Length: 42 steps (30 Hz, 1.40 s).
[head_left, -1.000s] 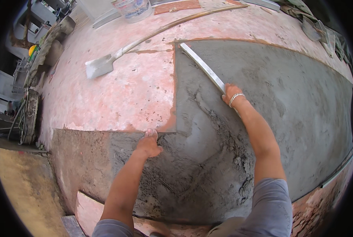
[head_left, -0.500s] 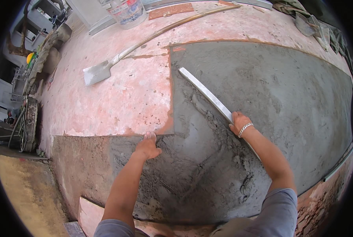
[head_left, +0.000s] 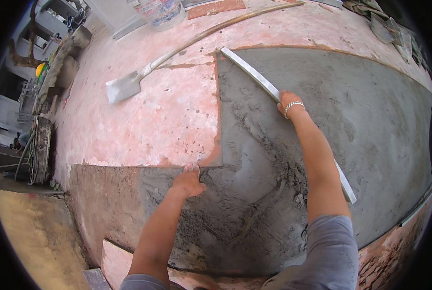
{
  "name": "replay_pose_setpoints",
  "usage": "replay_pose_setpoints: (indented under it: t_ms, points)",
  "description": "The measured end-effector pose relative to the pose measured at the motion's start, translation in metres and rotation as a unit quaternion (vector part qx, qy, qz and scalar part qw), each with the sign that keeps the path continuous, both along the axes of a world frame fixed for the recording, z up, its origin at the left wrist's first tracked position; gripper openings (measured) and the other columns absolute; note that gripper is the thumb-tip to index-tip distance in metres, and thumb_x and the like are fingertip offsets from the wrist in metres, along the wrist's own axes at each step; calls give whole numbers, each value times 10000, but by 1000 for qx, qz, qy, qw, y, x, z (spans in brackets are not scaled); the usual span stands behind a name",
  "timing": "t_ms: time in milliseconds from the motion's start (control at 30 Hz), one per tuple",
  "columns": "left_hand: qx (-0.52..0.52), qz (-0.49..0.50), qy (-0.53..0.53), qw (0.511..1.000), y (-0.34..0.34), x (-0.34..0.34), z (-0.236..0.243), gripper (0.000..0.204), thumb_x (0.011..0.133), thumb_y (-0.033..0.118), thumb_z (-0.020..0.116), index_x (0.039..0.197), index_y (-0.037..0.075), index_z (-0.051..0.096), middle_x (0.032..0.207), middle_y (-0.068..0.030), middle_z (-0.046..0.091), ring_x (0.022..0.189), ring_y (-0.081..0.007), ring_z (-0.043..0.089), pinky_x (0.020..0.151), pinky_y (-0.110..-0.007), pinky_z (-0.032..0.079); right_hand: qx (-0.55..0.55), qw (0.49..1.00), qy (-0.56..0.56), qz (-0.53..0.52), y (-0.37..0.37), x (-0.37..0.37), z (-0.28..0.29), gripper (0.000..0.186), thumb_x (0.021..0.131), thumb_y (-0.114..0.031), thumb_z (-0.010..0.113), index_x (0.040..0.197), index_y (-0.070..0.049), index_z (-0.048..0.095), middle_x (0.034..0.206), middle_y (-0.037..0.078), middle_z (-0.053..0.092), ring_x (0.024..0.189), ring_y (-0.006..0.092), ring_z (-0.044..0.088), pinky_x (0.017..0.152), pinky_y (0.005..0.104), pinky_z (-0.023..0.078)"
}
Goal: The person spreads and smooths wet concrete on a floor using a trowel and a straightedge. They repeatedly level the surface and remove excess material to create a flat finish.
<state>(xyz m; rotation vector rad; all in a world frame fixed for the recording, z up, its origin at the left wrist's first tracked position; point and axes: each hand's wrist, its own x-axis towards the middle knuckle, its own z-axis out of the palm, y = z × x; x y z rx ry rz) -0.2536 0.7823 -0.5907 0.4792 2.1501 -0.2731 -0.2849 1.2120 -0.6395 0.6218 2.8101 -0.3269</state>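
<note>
Likely light and stiff, the metal straightedge (head_left: 252, 73) suits mid-length holding: my right hand (head_left: 289, 102) clasps it, left hand (head_left: 188, 182) unclenched.

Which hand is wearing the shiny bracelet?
The right hand, the one gripping the long metal bar. A silver chain bracelet circles its wrist; the left hand has a bare wrist.

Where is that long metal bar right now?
In the head view, the metal bar slants right of centre across the grey cement, gripped by the right hand, its far end near the pink floor.
</note>
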Motion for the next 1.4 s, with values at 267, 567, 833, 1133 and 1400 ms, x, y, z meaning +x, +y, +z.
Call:
replay_pose_setpoints:
  t_ms: [267,567,833,1133,1400]
  points:
    - [18,4,15,1000,-4,2,-9,942,899,439,583,1567,-13,95,1632,-226,134,1512,-327,178,1194,-403,279,13,997,-18,71,-8,20,0,417,892,-219,662,1227,7,558,1222,232,615,1139,361,618,971,431,516]
    - [10,13,-7,1000,-4,0,-14,972,889,439,590,1565,-26,68,1625,-247,121,1510,-348,164,1195,-373,280,-2,991,-41,126,-14,83,7,405,887,-231,675,1192,10,560,1183,238,619,1099,380,632,945,435,522]
    - [26,16,-1,1000,-4,1,-15,953,884,407,593,1558,-42,90,1614,-267,135,1515,-342,139,1200,-364,268,-22,987,-67,143,-26,155,6,398,883,-222,678,1170,17,540,1172,243,608,1075,389,635,933,443,525]
    - [25,-1,14,1000,-4,0,-17,944,876,392,592,1553,-51,105,1608,-271,163,1502,-355,184,1199,-366,272,-44,980,-105,165,-41,242,11,389,846,-191,703,1129,16,535,1128,221,597,1085,374,616,931,438,516]
    - [52,19,16,998,-6,5,-7,932,873,385,606,1550,-50,136,1607,-262,181,1501,-354,191,1208,-368,259,-88,971,-53,215,-66,351,10,398,801,-196,747,1077,3,538,1054,199,601,1037,375,620,886,447,528]
